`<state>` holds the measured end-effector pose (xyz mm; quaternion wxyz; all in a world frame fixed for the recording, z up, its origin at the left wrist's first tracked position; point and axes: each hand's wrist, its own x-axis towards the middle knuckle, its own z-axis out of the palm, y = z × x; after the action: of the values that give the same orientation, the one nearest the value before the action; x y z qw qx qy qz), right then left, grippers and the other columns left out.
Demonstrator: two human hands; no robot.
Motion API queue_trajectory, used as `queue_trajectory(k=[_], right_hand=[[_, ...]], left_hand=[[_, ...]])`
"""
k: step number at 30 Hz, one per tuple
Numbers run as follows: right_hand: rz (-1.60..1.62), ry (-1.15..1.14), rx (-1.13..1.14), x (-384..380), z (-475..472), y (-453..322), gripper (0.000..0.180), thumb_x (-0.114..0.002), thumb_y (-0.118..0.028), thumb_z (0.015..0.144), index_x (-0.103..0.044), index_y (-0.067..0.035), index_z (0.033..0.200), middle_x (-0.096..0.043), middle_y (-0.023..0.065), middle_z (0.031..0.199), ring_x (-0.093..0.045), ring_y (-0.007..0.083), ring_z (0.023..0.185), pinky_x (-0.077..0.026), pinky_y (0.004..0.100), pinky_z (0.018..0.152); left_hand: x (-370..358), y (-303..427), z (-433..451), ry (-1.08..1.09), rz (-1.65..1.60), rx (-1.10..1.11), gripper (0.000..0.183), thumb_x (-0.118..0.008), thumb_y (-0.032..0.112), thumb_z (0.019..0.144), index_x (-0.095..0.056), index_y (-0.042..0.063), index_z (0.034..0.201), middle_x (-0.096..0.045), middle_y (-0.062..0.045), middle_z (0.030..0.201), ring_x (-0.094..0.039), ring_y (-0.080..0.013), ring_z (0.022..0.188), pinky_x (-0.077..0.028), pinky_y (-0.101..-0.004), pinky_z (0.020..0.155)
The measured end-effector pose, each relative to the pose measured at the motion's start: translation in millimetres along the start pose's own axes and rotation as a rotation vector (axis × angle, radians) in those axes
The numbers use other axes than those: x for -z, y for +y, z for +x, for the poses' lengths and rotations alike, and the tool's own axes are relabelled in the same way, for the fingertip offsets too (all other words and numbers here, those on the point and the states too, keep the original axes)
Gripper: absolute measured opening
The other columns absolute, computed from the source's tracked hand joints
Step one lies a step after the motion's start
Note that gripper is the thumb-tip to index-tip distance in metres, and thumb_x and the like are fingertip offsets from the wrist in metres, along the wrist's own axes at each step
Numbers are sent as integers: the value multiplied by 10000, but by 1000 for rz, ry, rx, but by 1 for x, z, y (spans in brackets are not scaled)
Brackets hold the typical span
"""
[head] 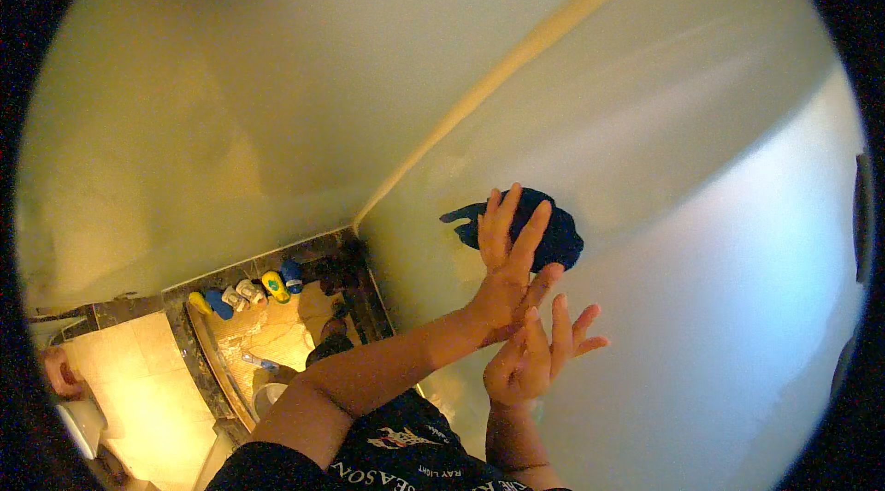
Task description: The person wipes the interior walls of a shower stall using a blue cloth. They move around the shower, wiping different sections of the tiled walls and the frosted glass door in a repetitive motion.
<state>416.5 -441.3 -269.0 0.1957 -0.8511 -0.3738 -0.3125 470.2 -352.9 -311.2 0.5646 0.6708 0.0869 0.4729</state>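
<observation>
A dark navy cloth (563, 235), bunched up, lies against the pale smooth wall (657, 325) before me. My left hand (511, 242) is spread over it with the fingers apart, pressing it to the wall. One narrow end of the cloth sticks out past the fingers to the left. Just below and to the right, my right hand (529, 359) is raised with its fingers apart and nothing in it. It is close to the left wrist, and whether the two touch I cannot tell.
A yellowish strip (484, 83) runs up the wall corner beside another pale wall (207, 110). Below, several shoes (252, 290) line the dark skirting on a lit floor mat (242, 332). A white round container (268, 397) stands by my legs; tiled floor (148, 380) extends left.
</observation>
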Motion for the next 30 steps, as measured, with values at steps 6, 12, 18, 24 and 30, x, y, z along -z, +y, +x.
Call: queue_trajectory(k=[6,12,18,24,30], right_hand=[[-91,-112,85,1,-2,6,341,-457,32,706,-651,-116,945,-511,130,1220,-224,392,1300,111,527,1035],[-122,-53,48,-1,-10,5,305,-458,-15,744,-660,-129,941,-486,130,1251,-190,386,1313,139,515,1028],[-35,101,0,1,-14,11,303,-397,-179,867,-586,-119,1096,-399,159,1323,-133,408,1319,163,533,1006],[-181,-57,-3,1,-12,8,312,-475,-219,825,-587,-135,1104,-444,157,1290,-139,389,1324,190,519,997],[-235,-24,14,-4,-8,4,269,-545,-195,771,-641,-157,1020,-452,133,1290,-144,365,1330,200,513,995]], left_hand=[[10,-53,-2,165,51,251,693,-368,477,893,-179,-1,1359,-169,-211,1392,-183,-349,1272,-115,-427,1054],[8,-48,-5,128,90,282,652,-371,431,909,-153,30,1375,-66,-236,1400,-150,-396,1271,-127,-464,1040],[-8,34,-8,-50,28,-321,615,-544,465,814,-321,207,1326,-137,-253,1393,-103,-463,1275,-76,-664,945],[5,-16,43,89,117,-201,610,-486,384,850,-303,62,1335,-169,-239,1389,-165,-431,1258,-100,-542,1019],[22,-41,78,187,179,-45,680,-367,470,892,-200,1,1355,-146,-270,1367,-188,-404,1244,-134,-478,1030]])
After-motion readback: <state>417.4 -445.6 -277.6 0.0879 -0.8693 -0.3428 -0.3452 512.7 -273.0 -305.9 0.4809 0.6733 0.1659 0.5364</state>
